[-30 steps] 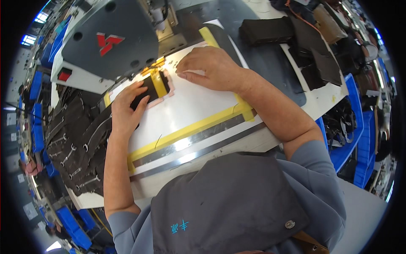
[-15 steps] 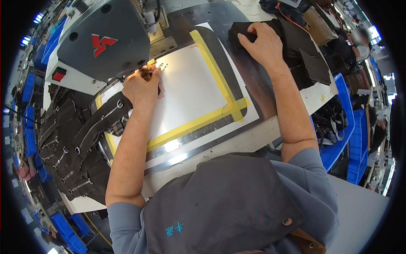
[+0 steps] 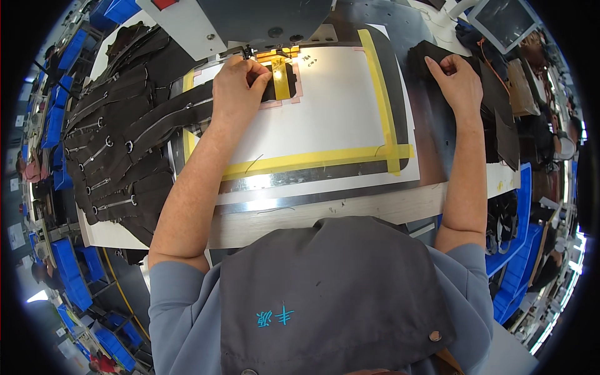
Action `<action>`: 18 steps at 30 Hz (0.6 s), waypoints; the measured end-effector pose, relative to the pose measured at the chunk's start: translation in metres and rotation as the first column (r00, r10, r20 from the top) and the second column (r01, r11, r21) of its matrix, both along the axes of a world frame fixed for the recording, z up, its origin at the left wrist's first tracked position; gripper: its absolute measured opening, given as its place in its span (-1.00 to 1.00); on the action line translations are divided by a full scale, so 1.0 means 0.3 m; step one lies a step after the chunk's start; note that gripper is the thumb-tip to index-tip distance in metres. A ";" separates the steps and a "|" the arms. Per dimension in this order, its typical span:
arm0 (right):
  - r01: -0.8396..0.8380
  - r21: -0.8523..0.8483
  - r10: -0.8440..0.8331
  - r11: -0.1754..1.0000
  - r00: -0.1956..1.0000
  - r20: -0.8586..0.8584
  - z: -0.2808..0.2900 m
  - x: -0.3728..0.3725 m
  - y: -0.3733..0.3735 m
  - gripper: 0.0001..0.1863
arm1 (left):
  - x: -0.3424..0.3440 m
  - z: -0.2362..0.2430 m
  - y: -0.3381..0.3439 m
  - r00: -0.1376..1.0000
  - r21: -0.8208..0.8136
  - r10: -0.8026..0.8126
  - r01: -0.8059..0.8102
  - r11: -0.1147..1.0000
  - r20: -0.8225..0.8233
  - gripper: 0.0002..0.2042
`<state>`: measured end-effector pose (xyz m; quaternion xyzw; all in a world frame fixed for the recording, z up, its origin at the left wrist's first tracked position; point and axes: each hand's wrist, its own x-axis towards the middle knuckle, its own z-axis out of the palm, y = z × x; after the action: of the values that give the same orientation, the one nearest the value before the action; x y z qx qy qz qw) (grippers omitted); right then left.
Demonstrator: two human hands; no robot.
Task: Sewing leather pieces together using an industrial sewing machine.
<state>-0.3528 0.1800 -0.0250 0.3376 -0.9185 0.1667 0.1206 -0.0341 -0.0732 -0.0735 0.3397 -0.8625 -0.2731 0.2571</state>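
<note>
My left hand (image 3: 239, 90) is closed at the sewing machine's lit work spot, thumb and fingers pinched on a dark fabric strap (image 3: 175, 111) with a metal zipper along it. The strap runs out from under the hand toward the left. Beside my fingertips, a brass-coloured clamp plate (image 3: 280, 81) lies over a dark fabric piece edged by a pinkish border on the white work sheet (image 3: 331, 119). Over at the right, my right hand (image 3: 461, 87) rests on a stack of dark fabric pieces (image 3: 500, 134), its fingers curved and the thumb apart from them.
The grey machine head (image 3: 262, 19) overhangs the far side. Yellow tape (image 3: 306, 159) borders the sheet. A heap of dark zippered straps (image 3: 112, 150) covers the table's left. A screen (image 3: 504, 22) stands far right; blue bins (image 3: 519, 262) hold dark items below the table's right edge.
The view has shifted, and the clamp plate and dark piece beside my left hand now show plainly. My right hand stays at the stack with its fingers more curled.
</note>
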 end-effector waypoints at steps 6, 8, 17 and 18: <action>0.005 -0.050 -0.009 0.999 0.997 -0.072 0.011 -0.008 0.009 -0.58 | 0.060 0.012 -0.035 0.999 -0.130 -0.012 0.016 0.991 0.031 -0.89; -0.003 -0.051 -0.006 0.999 0.984 -0.179 0.028 0.029 0.012 -0.65 | 0.063 0.027 -0.024 0.999 -0.141 -0.021 0.028 0.990 0.050 -0.87; -0.763 0.034 0.717 0.645 0.589 -0.373 0.053 0.514 -0.177 -0.80 | -0.047 0.129 0.221 0.932 0.827 0.019 0.311 0.469 -0.362 -0.79; -0.773 0.032 0.725 0.634 0.579 -0.373 0.039 0.528 -0.200 -0.80 | -0.041 0.083 0.204 0.928 0.818 -0.040 0.345 0.461 -0.369 -0.81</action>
<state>-0.1945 0.1201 -0.0134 0.7089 -0.6385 0.2001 0.2232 -0.0464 -0.0119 -0.0486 0.2761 -0.5875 -0.7472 0.1428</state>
